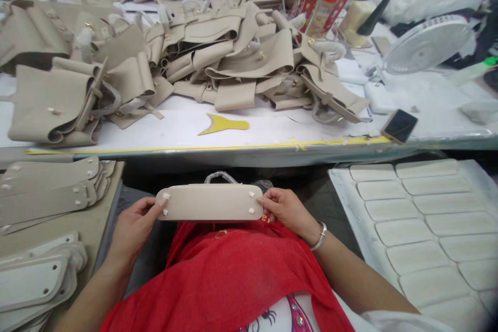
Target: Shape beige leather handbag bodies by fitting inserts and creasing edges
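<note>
A beige oblong bag base (210, 202) with small white-wrapped studs near both ends lies level over my lap. My left hand (136, 220) pinches its left end, thumb on top beside the studs. At the right end my right hand (286, 210) grips the edge with thumb and fingers, a bracelet on that wrist. Behind the base, a plastic-wrapped handle (221, 176) sticks up. The rest of the bag below the base is hidden. Red cloth (233, 275) covers my lap.
Beige bag pieces (249, 57) are heaped on the white table (163, 132), with a yellow tool (223, 123) and a phone (399, 125) near its front edge. Stacked base panels (42, 192) lie left; pale oblong pieces (420, 233) lie in rows right. A white fan (428, 44) stands back right.
</note>
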`<action>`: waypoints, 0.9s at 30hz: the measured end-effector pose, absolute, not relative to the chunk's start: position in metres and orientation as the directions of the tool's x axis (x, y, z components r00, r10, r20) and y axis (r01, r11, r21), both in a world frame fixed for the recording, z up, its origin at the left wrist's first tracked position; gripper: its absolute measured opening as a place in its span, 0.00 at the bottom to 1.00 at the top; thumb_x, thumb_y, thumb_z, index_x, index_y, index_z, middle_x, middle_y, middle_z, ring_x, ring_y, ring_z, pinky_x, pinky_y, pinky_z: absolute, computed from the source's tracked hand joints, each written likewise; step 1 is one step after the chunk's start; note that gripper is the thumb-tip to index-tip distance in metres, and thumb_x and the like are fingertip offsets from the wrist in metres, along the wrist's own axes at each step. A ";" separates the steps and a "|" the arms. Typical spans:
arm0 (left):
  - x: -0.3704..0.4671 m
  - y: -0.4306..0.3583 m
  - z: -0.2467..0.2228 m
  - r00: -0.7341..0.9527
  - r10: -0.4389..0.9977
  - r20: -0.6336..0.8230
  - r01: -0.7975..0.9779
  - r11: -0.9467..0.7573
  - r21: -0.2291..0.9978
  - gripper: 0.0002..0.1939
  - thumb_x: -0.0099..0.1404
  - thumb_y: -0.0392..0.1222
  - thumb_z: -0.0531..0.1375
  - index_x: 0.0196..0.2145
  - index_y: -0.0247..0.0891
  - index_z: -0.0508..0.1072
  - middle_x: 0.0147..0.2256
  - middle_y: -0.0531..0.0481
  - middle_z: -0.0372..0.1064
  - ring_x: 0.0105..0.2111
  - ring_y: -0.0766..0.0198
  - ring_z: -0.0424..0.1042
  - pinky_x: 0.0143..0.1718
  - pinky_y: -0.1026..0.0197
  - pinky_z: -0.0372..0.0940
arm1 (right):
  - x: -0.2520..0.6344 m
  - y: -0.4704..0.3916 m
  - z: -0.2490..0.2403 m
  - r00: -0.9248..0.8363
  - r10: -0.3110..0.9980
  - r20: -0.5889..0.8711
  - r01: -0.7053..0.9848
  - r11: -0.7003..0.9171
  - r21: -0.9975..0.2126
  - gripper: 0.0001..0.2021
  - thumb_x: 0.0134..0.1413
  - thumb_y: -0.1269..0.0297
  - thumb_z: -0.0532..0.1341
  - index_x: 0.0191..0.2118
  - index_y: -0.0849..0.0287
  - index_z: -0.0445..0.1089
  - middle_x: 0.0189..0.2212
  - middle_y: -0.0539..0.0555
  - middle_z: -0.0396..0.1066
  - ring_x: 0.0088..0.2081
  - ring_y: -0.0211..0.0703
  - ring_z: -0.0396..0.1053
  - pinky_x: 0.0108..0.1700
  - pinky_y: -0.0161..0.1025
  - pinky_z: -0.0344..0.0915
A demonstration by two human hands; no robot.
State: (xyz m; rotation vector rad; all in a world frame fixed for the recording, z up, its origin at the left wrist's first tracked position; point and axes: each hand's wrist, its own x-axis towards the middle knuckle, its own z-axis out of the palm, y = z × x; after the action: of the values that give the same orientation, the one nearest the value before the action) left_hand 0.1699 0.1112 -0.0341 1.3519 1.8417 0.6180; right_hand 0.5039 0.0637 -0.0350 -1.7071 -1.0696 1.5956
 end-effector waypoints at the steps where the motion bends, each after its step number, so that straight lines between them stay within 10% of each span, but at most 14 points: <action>1: 0.170 0.113 -0.037 -0.170 0.938 -0.302 0.546 0.344 0.764 0.21 0.52 0.59 0.60 0.30 0.36 0.72 0.25 0.52 0.69 0.26 0.64 0.66 0.28 0.66 0.60 | 0.504 0.064 -0.037 -0.032 0.845 -0.534 0.170 -0.521 -0.836 0.14 0.50 0.55 0.59 0.24 0.60 0.62 0.15 0.47 0.65 0.15 0.29 0.60 0.16 0.26 0.54; 18: 0.163 0.126 -0.043 -0.110 0.935 -0.338 0.595 0.335 0.731 0.21 0.49 0.59 0.61 0.27 0.36 0.69 0.23 0.54 0.64 0.23 0.67 0.61 0.25 0.66 0.57 | 0.511 0.073 -0.032 -0.029 0.874 -0.486 0.361 -0.444 -0.820 0.15 0.48 0.55 0.60 0.20 0.61 0.64 0.13 0.48 0.64 0.13 0.30 0.59 0.14 0.27 0.52; 23: 0.185 0.128 -0.020 0.112 0.993 0.021 0.917 -0.112 0.383 0.26 0.53 0.56 0.60 0.45 0.36 0.67 0.39 0.43 0.67 0.40 0.52 0.66 0.44 0.52 0.60 | 0.512 0.075 -0.034 -0.051 0.885 -0.463 0.437 -0.397 -0.807 0.16 0.48 0.53 0.60 0.21 0.61 0.65 0.14 0.49 0.65 0.14 0.31 0.61 0.16 0.28 0.53; 27: 0.259 0.121 -0.011 0.583 0.807 0.094 0.704 -0.560 0.437 0.36 0.53 0.54 0.61 0.55 0.37 0.59 0.53 0.39 0.59 0.52 0.48 0.59 0.54 0.48 0.54 | 0.512 0.074 -0.033 -0.045 0.891 -0.451 0.488 -0.375 -0.789 0.17 0.49 0.52 0.58 0.22 0.61 0.65 0.15 0.50 0.68 0.15 0.32 0.62 0.17 0.28 0.53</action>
State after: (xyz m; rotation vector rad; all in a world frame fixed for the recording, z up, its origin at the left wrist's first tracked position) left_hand 0.2590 0.1210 -0.0106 2.4628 1.2253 0.4057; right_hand 0.5116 0.0738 -0.0333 -1.8460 -1.4567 1.3973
